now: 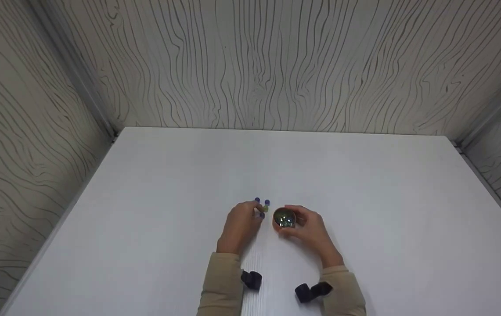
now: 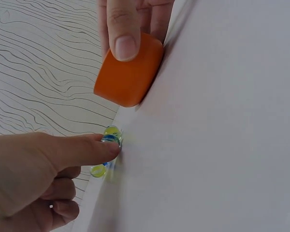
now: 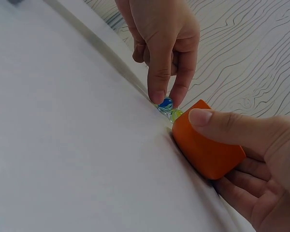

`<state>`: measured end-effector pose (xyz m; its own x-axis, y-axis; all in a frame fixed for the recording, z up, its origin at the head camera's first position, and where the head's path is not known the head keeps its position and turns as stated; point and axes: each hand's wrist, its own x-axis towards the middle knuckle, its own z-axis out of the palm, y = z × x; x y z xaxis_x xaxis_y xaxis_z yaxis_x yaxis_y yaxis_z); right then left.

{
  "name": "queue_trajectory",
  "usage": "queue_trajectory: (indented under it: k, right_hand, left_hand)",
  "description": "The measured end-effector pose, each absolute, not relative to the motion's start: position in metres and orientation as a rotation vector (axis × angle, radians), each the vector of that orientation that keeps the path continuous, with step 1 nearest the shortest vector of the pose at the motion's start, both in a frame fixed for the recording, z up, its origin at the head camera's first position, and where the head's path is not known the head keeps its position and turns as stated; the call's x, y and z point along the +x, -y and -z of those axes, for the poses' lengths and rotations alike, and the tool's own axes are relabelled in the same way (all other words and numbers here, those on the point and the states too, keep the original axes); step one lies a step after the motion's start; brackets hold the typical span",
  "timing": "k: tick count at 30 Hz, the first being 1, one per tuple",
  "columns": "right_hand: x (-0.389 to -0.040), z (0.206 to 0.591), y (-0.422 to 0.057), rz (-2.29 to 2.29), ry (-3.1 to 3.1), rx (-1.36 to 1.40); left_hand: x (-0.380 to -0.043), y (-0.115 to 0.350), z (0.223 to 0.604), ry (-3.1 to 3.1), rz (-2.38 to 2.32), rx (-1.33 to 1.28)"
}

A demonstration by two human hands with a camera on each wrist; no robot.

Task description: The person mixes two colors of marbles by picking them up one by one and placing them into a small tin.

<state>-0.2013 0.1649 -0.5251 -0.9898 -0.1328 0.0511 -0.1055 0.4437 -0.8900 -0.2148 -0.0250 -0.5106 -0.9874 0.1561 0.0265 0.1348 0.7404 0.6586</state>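
Between thumb and fingertip, my left hand (image 1: 239, 226) pinches a blue glass marble (image 3: 165, 104) at the tabletop. Other marbles lie close around those fingers: a blue marble (image 1: 267, 202) and a yellow-green marble (image 1: 265, 209) show in the head view. Just right of them, my right hand (image 1: 314, 230) grips a small orange cup (image 3: 208, 147), thumb on one side and fingers on the other. The cup (image 2: 130, 75) stands on the table, its mouth up. From above its inside looks dark, green and shiny; I cannot tell what fills it.
A wide white table (image 1: 167, 184) lies beneath both hands. Wood-grain panels (image 1: 250, 66) rise behind it and at both sides. A black wrist mount (image 1: 251, 280) sits on the left sleeve, and another mount (image 1: 313, 292) on the right sleeve.
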Motion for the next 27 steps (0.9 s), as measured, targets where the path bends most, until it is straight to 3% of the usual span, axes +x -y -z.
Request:
queue_trajectory:
  k: [27]
  right_hand:
    - [-0.2016,0.5253,-0.1646,1.645,-2.655,-0.223]
  left_hand:
    - [-0.2147,0.0246,0.5095,-2.891,-1.099,0.214]
